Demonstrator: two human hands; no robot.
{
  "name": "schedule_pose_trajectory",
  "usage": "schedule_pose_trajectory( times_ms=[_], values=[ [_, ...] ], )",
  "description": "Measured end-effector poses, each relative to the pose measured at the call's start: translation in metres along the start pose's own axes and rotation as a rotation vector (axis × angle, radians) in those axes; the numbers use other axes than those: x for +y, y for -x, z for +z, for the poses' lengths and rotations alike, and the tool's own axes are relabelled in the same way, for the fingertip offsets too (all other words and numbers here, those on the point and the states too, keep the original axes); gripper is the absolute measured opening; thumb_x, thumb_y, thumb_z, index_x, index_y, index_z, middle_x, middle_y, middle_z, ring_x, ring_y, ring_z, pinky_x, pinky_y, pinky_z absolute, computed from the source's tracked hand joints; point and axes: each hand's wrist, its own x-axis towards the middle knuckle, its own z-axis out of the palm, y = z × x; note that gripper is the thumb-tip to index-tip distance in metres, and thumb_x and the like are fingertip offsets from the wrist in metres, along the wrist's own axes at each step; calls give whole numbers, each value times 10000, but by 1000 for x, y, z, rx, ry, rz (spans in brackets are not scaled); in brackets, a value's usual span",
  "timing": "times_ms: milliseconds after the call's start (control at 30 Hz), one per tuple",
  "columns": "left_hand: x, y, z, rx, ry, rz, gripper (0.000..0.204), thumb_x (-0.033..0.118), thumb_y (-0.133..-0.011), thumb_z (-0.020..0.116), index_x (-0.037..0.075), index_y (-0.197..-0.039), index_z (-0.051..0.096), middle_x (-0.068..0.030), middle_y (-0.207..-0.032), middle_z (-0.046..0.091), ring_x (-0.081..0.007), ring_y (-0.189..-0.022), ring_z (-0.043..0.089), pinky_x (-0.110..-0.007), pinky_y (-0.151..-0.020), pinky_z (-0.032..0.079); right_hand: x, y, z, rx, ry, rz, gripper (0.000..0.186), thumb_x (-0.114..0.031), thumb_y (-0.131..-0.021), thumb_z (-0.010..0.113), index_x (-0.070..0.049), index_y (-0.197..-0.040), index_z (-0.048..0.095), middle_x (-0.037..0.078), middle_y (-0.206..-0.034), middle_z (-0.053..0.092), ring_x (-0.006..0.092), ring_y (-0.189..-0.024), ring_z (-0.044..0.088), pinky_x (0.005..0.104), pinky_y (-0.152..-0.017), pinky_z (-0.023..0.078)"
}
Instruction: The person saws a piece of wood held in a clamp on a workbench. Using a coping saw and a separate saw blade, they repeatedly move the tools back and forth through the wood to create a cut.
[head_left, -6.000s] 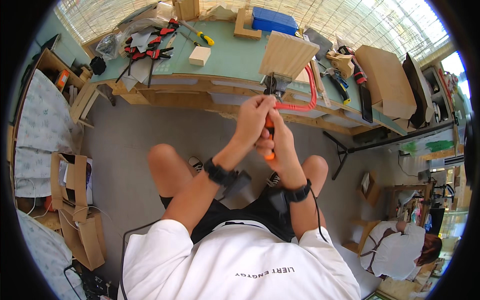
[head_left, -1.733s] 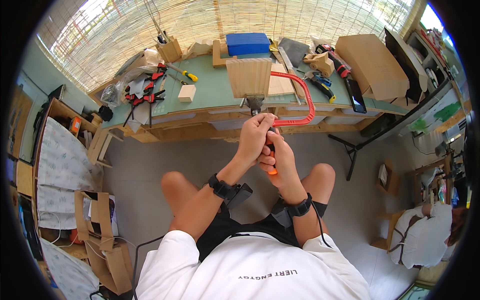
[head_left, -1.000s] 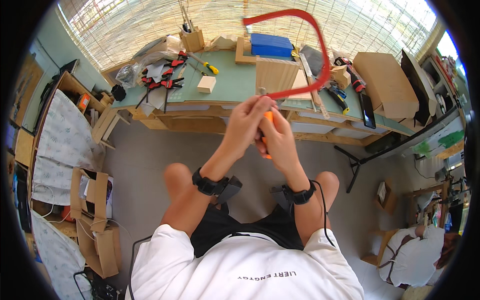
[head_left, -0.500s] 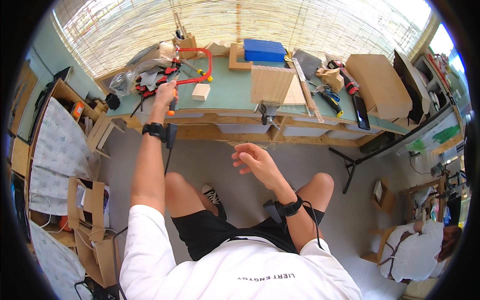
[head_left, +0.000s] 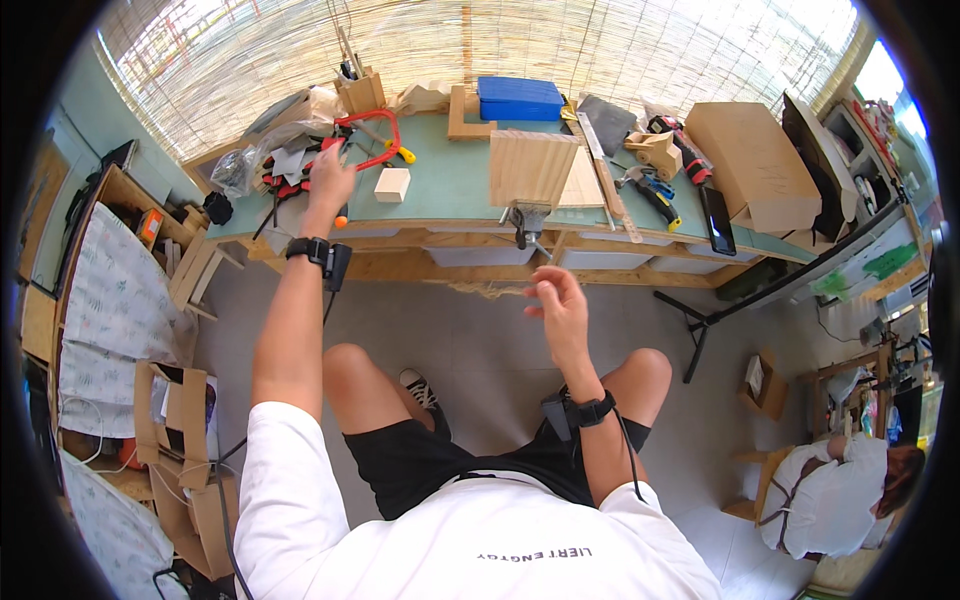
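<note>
My left hand (head_left: 332, 182) is over the left end of the bench, beside a red-framed saw (head_left: 392, 140) lying among red and black clamps (head_left: 290, 185). Its fingers are blurred, so their grip on the saw cannot be made out. An orange handle end (head_left: 341, 222) shows by the wrist. My right hand (head_left: 562, 308) hovers in front of the bench with loosely curled fingers and nothing visible in them. Just above it is a small vise (head_left: 527, 222), which clamps an upright wooden board (head_left: 532, 165). A small wood block (head_left: 393, 185) sits between the saw and the board.
Along the green bench (head_left: 440, 195) lie a blue box (head_left: 519, 98), a steel ruler (head_left: 590, 135), a hammer (head_left: 655, 200), a phone (head_left: 718, 220) and a cardboard box (head_left: 755, 165). A black stand leg (head_left: 690, 340) rests on the floor. Another person (head_left: 830, 495) sits at far right.
The red saw has moved left and back, lower onto the clamps, with my left hand moving slightly forward. My right hand has shifted right and up, its fingers curling toward the vise.
</note>
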Motion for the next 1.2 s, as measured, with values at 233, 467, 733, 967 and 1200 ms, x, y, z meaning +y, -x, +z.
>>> schedule_pose_trajectory(
  times_ms=[233,467,733,967,1200],
  values=[
    [221,-3,-104,-572,969,60,491,287,-950,684,14,-1334,544,-118,-1273,638,-192,-1145,615,-328,-964,500,3,-57,-16,79,654,-595,338,-282,-1043,526,23,-1149,627,153,-1079,616,242,-1070,586,324,-834,509],
    [242,16,-63,-536,1027,53,310,169,-951,651,-5,-1187,549,-150,-1081,679,-246,-975,642,-357,-874,496,13,-86,-27,-158,260,-67,390,-386,-985,637,3,-977,674,-23,-674,564,42,-592,495,216,-551,405],
    [252,19,-66,-618,937,36,372,107,-993,588,32,-1343,488,-88,-1046,663,-163,-900,617,-331,-860,512,13,-83,-30,-66,174,-78,338,-329,-948,705,0,-889,655,-26,-642,552,48,-576,497,218,-528,406],
    [247,19,-64,-586,971,40,321,82,-959,605,2,-1258,522,-192,-1043,687,-283,-816,613,-380,-773,496,-84,-63,12,-10,744,-276,234,-201,-918,708,33,-914,686,114,-710,680,166,-622,631,301,-571,477],
    [247,23,-51,-624,1026,-23,358,57,-995,560,34,-1346,493,-61,-1112,668,-136,-907,607,-314,-825,541,-56,-54,36,97,590,-427,208,-183,-960,635,18,-1013,653,172,-812,686,297,-720,660,367,-687,512]
  ],
)
